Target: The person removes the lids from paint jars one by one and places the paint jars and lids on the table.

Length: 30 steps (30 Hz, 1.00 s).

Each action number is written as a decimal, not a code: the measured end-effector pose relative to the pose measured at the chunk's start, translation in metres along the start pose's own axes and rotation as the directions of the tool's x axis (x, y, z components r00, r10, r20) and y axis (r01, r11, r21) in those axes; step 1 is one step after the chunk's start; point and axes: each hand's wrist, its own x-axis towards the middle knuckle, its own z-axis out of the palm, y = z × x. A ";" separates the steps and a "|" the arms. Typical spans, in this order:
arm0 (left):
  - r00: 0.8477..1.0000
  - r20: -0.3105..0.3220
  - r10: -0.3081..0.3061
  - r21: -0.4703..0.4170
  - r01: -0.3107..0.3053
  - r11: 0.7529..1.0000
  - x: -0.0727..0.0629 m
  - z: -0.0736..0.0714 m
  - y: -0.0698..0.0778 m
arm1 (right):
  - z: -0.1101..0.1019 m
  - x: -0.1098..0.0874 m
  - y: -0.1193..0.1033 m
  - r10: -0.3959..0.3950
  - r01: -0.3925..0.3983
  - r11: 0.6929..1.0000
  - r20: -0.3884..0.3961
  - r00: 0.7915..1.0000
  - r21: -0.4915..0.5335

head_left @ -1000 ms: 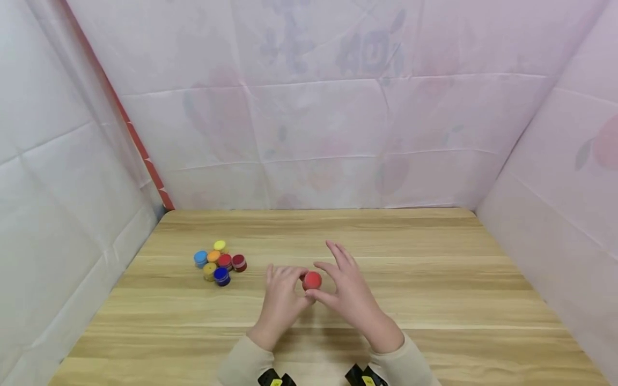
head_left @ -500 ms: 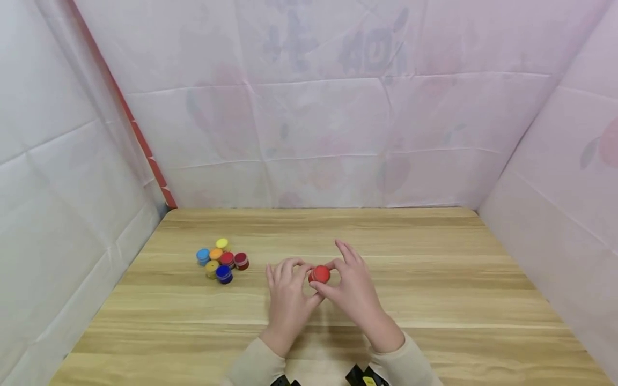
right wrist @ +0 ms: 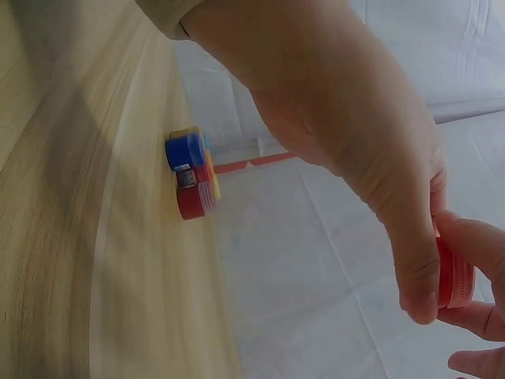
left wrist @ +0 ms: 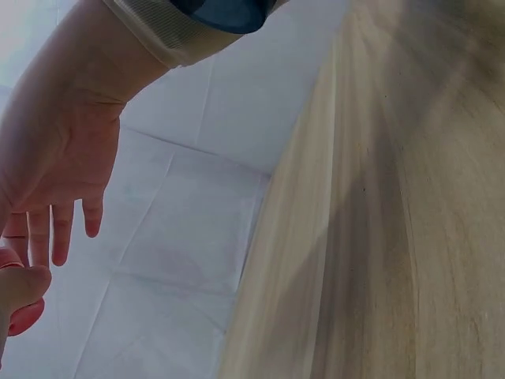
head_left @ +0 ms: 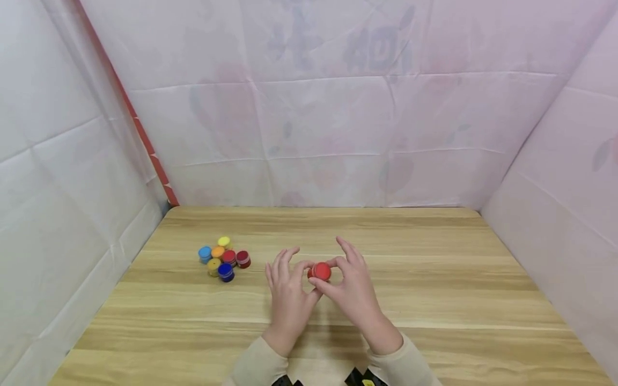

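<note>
Two-handed hold on a small jar. The left hand (head_left: pixel 292 292) pinches the held red jar (head_left: pixel 323 272) between thumb and forefinger, its other fingers spread clear; the right hand (head_left: pixel 355 287) meets it from the opposite side, likewise narrow at thumb and forefinger, the rest raised. The jar sits between the two hands, tilted, apparently clear of the table (head_left: pixel 434 289). A ridged band shows on it in the right wrist view; I cannot tell whether lid and body are loose. I judge the step to be handling or turning the jar; the next move calls, I think, for one hand to steady it while the other twists or releases. Farther out, at left, seven capped jars stand clustered: yellow (head_left: pixel 224 242), light blue (head_left: pixel 205 254), orange (head_left: pixel 218 252), red (head_left: pixel 229 258), dark red (head_left: pixel 243 259), ochre (head_left: pixel 214 267) and dark blue (head_left: pixel 226 272). Behind hangs pale cloth (head_left: pixel 333 128).
</note>
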 end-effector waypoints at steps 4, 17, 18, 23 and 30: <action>1.000 -0.016 0.002 -0.057 -0.003 0.998 0.001 0.000 0.001 | 0.000 0.000 0.001 -0.041 0.042 0.999 -0.036 0.998 0.025; 0.999 -0.020 0.043 -0.227 -0.047 0.973 0.002 0.001 0.001 | -0.003 0.001 0.001 -0.087 0.089 0.991 -0.023 0.996 0.102; 0.999 -0.015 0.045 -0.241 -0.048 0.969 0.002 0.001 0.000 | -0.003 0.001 0.001 -0.090 0.092 0.990 -0.021 0.996 0.104; 0.998 0.049 0.035 -0.337 -0.017 0.941 0.003 0.001 -0.002 | -0.005 0.001 0.002 -0.105 0.105 0.989 -0.004 0.994 0.104; 0.991 0.134 0.032 -0.416 0.027 0.909 0.003 -0.001 -0.005 | -0.006 0.001 0.005 -0.116 0.110 0.986 0.044 0.992 0.124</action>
